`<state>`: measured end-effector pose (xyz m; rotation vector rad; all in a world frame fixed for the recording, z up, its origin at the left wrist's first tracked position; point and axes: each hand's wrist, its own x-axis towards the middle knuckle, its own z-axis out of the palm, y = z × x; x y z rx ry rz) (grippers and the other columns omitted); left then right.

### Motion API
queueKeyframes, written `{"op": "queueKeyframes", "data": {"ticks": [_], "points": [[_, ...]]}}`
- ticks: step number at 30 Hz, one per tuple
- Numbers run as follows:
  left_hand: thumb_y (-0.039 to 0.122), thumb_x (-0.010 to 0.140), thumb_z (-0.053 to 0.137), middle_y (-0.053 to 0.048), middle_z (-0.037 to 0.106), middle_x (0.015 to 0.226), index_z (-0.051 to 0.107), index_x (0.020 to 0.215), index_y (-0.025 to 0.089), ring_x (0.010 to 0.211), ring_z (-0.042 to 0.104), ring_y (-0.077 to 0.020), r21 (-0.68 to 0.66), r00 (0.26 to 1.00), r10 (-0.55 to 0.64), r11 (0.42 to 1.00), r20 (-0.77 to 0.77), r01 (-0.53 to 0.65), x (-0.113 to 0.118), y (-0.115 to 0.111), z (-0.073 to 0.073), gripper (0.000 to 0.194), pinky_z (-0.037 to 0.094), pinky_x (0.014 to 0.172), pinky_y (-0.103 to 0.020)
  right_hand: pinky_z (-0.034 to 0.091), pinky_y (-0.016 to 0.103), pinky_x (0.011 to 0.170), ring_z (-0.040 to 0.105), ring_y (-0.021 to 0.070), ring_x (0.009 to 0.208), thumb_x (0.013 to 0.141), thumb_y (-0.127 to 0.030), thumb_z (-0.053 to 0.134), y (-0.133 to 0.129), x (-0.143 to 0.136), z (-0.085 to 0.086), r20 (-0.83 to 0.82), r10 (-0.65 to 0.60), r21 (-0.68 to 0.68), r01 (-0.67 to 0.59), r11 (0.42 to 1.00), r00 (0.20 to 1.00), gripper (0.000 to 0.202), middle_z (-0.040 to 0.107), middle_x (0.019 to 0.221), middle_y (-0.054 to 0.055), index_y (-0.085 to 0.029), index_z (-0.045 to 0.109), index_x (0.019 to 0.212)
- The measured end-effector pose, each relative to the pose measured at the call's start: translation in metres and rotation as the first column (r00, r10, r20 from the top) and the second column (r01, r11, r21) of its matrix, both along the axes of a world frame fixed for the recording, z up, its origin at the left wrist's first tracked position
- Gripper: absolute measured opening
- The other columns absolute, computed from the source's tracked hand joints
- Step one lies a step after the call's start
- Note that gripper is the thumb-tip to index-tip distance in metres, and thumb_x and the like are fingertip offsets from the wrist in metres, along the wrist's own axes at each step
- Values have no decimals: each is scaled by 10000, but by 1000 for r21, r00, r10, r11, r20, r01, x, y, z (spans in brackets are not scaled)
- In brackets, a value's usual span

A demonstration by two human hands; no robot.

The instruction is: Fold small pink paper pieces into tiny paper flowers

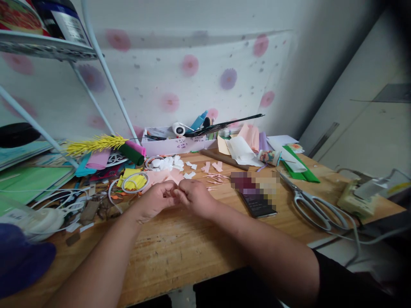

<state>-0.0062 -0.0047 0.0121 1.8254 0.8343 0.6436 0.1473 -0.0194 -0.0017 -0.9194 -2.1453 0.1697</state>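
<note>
Above the wooden table, my left hand (158, 199) and my right hand (196, 197) meet fingertip to fingertip, both with fingers curled into a pinch. Whatever sits between the fingertips is too small and hidden to make out. Just behind the hands lies pale pink paper (165, 176). Twisted pink paper strips (216, 178) lie beyond my right hand, with small cut pink pieces (212, 167) farther back. White paper pieces (167, 164) are heaped behind the pink paper, near a yellow bundle (133, 182) with a white ring around it.
A phone (257, 205), partly blurred out, lies right of my hands, with large scissors (313, 203) beyond it. A white box (170, 146) of supplies stands at the wall. Cables (69, 205) and scraps clutter the left side. A power strip (356, 199) sits at the right edge.
</note>
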Motion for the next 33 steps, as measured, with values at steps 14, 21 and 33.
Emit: {"op": "queueKeyframes", "data": {"ticks": [14, 21, 33], "points": [[246, 677, 594, 5, 578, 744, 507, 760, 160, 721, 554, -128, -150, 866, 340, 940, 366, -306, 13, -1, -6, 148, 418, 647, -235, 400, 212, 605, 496, 105, 689, 701, -341, 585, 12, 4, -7, -330, -17, -180, -46, 983, 944, 290, 548, 804, 21, -174, 487, 917], [228, 670, 607, 15, 562, 668, 518, 718, 157, 628, 535, -103, -116, 848, 349, 936, 399, -331, 7, 4, -16, 124, 410, 609, -229, 406, 215, 640, 522, 110, 703, 755, -209, 525, 13, 5, -10, -329, 20, -61, -42, 997, 944, 89, 586, 739, 23, -179, 593, 803], [179, 726, 524, -22, 543, 708, 568, 673, 172, 721, 497, -141, 675, 970, 236, 706, 59, -213, 3, 1, 1, 70, 391, 666, -266, 386, 208, 468, 467, 70, 435, 676, -283, 569, 17, 6, -1, -623, -125, -674, -449, 587, 772, 153, 498, 523, -38, -146, 504, 651]]}}
